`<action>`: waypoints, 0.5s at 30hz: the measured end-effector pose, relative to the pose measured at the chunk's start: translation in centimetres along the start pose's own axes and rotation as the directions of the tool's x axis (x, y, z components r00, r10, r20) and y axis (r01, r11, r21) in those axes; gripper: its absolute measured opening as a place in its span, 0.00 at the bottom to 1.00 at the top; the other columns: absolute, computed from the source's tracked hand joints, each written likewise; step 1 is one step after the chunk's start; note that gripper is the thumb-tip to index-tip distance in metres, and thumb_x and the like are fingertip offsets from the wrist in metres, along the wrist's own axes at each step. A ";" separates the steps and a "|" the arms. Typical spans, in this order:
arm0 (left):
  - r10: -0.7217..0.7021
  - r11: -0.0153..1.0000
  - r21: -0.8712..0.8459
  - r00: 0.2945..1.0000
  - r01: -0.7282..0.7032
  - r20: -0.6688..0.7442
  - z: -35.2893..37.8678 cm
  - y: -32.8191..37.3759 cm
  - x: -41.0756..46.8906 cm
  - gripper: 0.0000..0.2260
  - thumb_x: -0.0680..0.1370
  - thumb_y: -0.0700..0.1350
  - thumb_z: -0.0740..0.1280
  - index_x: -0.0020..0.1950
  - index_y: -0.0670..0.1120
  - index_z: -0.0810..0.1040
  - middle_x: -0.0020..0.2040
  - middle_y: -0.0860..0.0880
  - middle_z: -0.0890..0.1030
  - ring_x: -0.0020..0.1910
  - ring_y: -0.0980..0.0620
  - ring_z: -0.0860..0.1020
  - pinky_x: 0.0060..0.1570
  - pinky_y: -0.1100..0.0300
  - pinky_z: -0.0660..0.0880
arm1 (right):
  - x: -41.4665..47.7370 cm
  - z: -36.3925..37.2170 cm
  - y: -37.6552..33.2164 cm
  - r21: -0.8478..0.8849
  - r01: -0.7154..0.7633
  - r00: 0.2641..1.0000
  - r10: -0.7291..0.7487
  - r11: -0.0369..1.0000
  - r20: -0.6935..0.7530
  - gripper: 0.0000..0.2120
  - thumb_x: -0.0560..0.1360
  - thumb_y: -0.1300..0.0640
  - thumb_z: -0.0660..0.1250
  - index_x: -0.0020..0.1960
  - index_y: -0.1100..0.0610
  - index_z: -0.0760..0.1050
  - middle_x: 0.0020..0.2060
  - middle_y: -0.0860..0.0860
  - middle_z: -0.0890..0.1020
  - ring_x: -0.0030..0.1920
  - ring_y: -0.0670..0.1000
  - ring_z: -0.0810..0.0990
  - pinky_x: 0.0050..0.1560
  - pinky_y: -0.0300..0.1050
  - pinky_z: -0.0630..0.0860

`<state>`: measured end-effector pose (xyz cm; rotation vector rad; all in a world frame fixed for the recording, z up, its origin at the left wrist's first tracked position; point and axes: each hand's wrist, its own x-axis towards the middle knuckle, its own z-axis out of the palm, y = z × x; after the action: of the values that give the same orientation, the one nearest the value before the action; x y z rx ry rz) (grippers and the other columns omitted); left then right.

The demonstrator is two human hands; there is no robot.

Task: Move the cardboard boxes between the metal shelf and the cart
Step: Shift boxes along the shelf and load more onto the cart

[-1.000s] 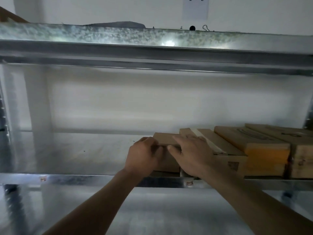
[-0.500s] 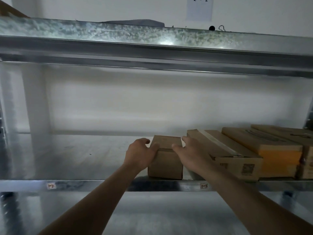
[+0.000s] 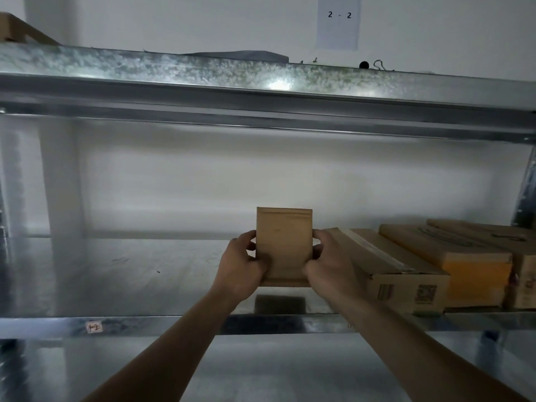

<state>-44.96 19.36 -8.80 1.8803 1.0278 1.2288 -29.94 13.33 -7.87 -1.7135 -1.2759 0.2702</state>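
Observation:
A small plain cardboard box (image 3: 284, 242) is held upright just above the metal shelf (image 3: 116, 271), its broad face toward me and its shadow on the shelf below. My left hand (image 3: 240, 268) grips its left side and my right hand (image 3: 324, 265) grips its right side. To the right, a row of three flat cardboard boxes lies on the same shelf: a taped one with a QR label (image 3: 400, 274), a yellow-fronted one (image 3: 464, 262), and a third (image 3: 519, 250) at the frame edge. No cart is in view.
The upper shelf beam (image 3: 261, 91) crosses overhead, with a dark flat item (image 3: 237, 55) on top. A paper sign marked "2 - 2" (image 3: 338, 21) hangs on the wall. A small label (image 3: 94, 327) sits on the shelf's front edge. A lower shelf (image 3: 275, 369) lies beneath my arms.
Both hands have lifted the small box off the shelf and tipped it upright, away from the row of boxes it lay against.

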 end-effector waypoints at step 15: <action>-0.128 0.912 -0.396 0.992 0.109 -0.023 -0.8 -2.2 -1.0 0.07 0.81 0.39 0.58 0.49 0.40 0.74 0.54 0.39 0.78 0.57 0.38 0.77 0.43 0.47 0.76 | -1.4 1.8 0.1 0.433 -0.131 0.990 0.143 0.892 0.006 0.29 0.67 0.20 0.51 0.54 0.39 0.73 0.53 0.45 0.80 0.56 0.51 0.79 0.60 0.63 0.76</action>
<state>-46.49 19.65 -10.79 1.4632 0.8301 1.3032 -31.63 13.11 -9.36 -1.4152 -0.9845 0.5701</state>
